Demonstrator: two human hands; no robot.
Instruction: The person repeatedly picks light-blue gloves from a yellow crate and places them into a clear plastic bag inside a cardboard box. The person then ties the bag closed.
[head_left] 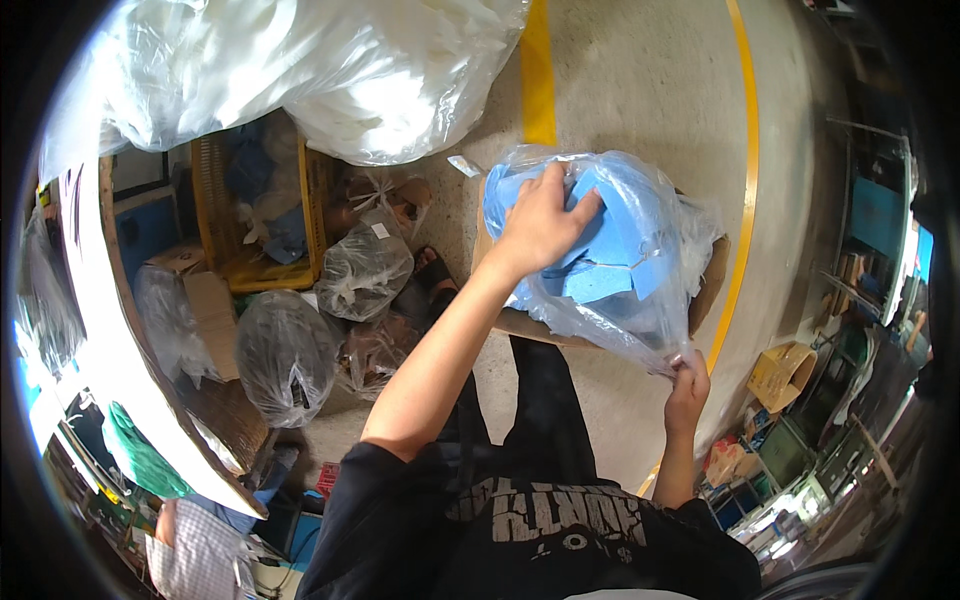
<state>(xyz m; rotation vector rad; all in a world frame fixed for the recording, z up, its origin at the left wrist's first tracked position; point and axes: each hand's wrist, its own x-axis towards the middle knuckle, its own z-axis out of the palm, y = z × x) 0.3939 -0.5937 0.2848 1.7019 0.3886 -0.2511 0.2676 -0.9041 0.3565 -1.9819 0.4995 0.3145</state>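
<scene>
In front of me a clear plastic bag (650,320) sits in a cardboard box (712,285) on the floor. Inside the bag lie several blue sheet-like pieces (610,255), some with cut edges. My left hand (548,225) rests on top of these pieces at the bag's mouth, thumb spread away from the fingers; the fingertips are partly hidden. At the bag's near right edge, my right hand (687,395) is closed on the gathered plastic and pulls it taut toward me.
A large, full translucent bag (390,90) bulges at the upper left. Beneath it stand a yellow crate (260,270) and several tied plastic bags (290,355). Yellow lines (745,200) run along the floor. Shelves and an open carton (783,375) line the right; a person (200,550) is at lower left.
</scene>
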